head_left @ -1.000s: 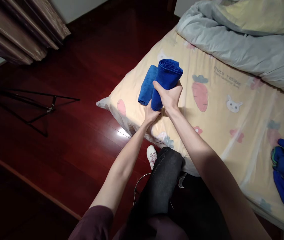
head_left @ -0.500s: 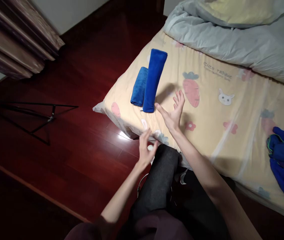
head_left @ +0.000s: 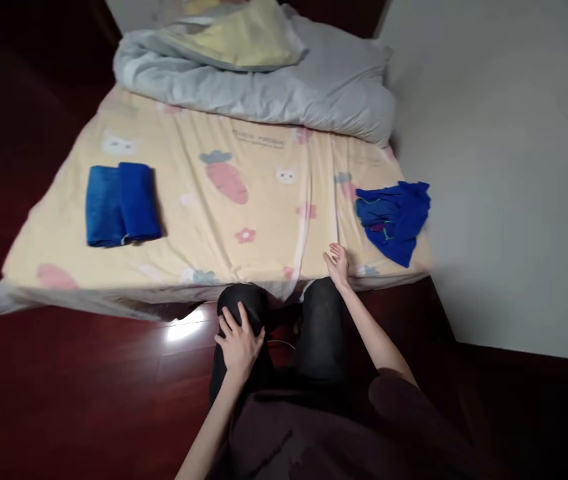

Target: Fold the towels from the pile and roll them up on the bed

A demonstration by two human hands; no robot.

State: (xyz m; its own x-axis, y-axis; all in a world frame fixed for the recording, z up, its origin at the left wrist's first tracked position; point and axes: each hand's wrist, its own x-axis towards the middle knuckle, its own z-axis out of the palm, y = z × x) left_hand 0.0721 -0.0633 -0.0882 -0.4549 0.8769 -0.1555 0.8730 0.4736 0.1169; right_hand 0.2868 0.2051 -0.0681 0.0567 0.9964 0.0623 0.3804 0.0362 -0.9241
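Note:
My left hand [head_left: 239, 343] rests on the dark trousers over my left knee, fingers spread, holding nothing. Close to the bed's front edge, by my right knee, my right hand [head_left: 338, 265] is open with loosely bent fingers and nothing in it. Up and to its right lies a crumpled blue cloth [head_left: 401, 217] with thin green trim, apart from the hand. At the left of the bed, a lighter blue folded cloth [head_left: 103, 207] and a darker blue folded cloth [head_left: 140, 201] lie side by side, touching.
The bed [head_left: 269, 253] has a yellow sheet printed with carrots and rabbits. A grey quilt [head_left: 244, 97] is bunched along its far side, a pale yellow pillow-like piece [head_left: 249, 37] on top. A grey wall [head_left: 504, 167] stands at right, dark red flooring [head_left: 114, 387] at left.
My view has swung right, bringing the whole crumpled cloth into sight. My right hand has left the folded cloths for the right; my left hand has settled on my knee. The darker cloth now lies flat.

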